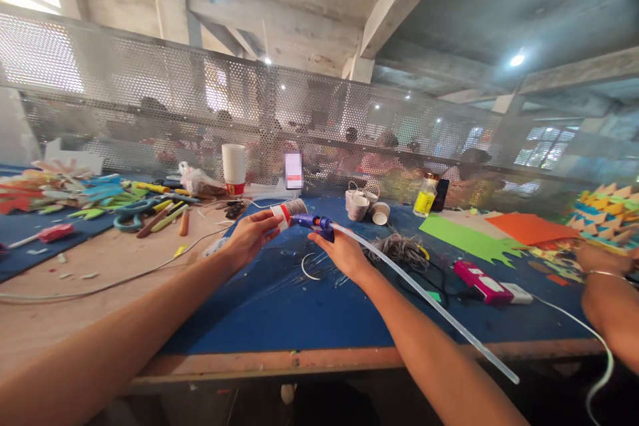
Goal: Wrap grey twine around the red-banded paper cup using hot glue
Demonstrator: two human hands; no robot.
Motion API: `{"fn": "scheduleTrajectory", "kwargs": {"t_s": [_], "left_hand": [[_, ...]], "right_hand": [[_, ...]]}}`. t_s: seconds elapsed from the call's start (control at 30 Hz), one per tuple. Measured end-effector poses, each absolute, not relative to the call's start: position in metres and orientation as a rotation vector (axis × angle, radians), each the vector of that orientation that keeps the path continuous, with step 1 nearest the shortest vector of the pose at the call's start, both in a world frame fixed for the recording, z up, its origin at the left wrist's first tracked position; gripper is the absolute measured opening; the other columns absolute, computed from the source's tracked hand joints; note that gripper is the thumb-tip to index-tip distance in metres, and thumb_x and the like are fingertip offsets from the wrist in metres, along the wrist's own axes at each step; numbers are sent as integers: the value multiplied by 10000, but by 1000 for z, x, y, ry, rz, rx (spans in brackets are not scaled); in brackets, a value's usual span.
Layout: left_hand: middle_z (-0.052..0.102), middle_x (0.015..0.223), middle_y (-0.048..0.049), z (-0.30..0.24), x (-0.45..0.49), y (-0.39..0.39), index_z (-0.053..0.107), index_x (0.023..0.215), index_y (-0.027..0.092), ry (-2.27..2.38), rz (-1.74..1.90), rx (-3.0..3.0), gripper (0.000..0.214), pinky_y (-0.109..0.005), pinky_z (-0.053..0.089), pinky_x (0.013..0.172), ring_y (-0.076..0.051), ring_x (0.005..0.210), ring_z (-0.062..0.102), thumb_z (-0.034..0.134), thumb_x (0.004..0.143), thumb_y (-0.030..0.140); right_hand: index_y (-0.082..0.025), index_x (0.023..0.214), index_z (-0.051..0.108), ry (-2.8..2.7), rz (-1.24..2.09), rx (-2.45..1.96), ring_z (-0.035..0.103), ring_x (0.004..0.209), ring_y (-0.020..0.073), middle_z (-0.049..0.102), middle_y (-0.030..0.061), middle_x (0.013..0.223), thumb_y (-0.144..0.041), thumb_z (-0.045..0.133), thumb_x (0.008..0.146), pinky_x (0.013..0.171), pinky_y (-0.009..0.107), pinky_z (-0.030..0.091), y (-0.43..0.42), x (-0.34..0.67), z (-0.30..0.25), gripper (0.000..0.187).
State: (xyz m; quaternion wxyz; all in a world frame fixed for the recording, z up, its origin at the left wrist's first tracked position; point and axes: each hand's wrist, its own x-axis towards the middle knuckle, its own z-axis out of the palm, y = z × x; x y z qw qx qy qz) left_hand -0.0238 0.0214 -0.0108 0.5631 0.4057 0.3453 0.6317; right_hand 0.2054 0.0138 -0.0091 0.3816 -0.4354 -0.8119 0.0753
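Observation:
My left hand [252, 237] is closed round a paper cup [282, 214] with a red band, tilted on its side over the blue mat. Grey cord appears to be wound about the cup's right end [298, 207]. In my right hand [344, 251] is a blue hot glue gun [314, 220], its nozzle close to the cup; I cannot tell whether they touch. A long clear glue stick [424, 294] sticks out from the gun's back, reaching over my right forearm. Beyond the gun stand small cord-wrapped cups [357, 205], one lying on its side [380, 213].
A tangle of grey cord [397, 247] lies right of my right hand, near a pink power strip [482, 281]. Scissors [132, 213] and tools lie left. Stacked paper cups [234, 166], a phone [294, 170] and a yellow-labelled bottle [426, 195] stand behind. Another person's arm [606, 286] is at right.

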Motion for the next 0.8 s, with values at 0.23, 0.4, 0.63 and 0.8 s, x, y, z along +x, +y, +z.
{"fn": "scheduleTrajectory", "kwargs": {"t_s": [0.23,0.4,0.63,0.8], "left_hand": [[738,846,-43,-11,-25,21,737,822,154,799,1493,937,181,-188,516,672,-123,762,669,812,660,123],[735,849,-42,-13,-26,24,734,833,156,804,1495,923,195,-192,515,676,-126,764,669,811,657,126],[729,825,-36,-11,-26,22,707,761,171,798,1495,894,151,-213,515,670,-144,761,669,802,656,119],[726,791,-25,-9,-27,21,706,763,179,783,1484,877,167,-219,511,659,-132,723,654,810,646,120]], "right_hand": [[-224,1026,652,-2074,209,-1103,653,841,211,713,37,898,-601,521,871,708,270,430,13,206,-10,429],[-225,1025,652,-2066,238,-1108,657,813,205,718,33,894,-602,526,868,701,270,434,13,206,-10,428],[-216,1029,654,-2063,228,-1112,660,818,205,719,37,894,-594,532,867,704,271,437,14,206,-10,429],[-210,993,654,-2069,226,-1141,654,791,200,716,37,872,-584,540,866,698,266,438,12,206,-8,412]]}}
